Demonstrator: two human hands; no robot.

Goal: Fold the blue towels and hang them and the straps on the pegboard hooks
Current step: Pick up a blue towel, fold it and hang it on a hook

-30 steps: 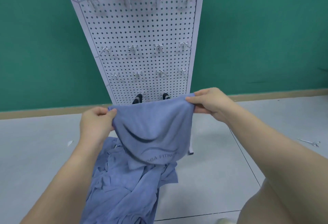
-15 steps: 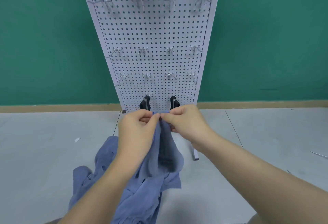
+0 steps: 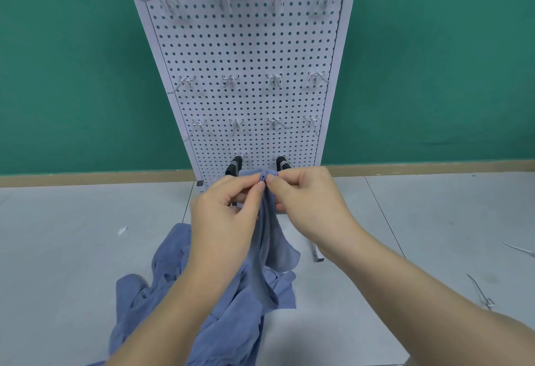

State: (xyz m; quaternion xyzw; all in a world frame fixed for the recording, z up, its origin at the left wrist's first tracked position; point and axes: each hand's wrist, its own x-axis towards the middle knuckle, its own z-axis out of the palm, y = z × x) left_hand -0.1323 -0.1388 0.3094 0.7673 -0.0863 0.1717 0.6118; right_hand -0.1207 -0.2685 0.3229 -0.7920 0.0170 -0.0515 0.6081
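The towel (image 3: pixel 272 238) pinched at the centre is plain dusty blue, and the heap (image 3: pixel 185 302) of cloth at 6 o'clock under it shares that blue. The pegboard (image 3: pixel 249 55) at 12 o'clock is white, dotted all over with an even grid of dark round holes; its hooks (image 3: pixel 273 79) are silver. Two black straps (image 3: pixel 234 166) hang low on it. The wall (image 3: pixel 72 70) is flat teal-green, the skirting (image 3: pixel 86 180) tan, the floor (image 3: pixel 58 249) pale grey with thin dark seams.

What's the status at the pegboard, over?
Left hand, right hand pinch blue towel top. Towel folded, unhung. Hooks bare; nothing blocking.
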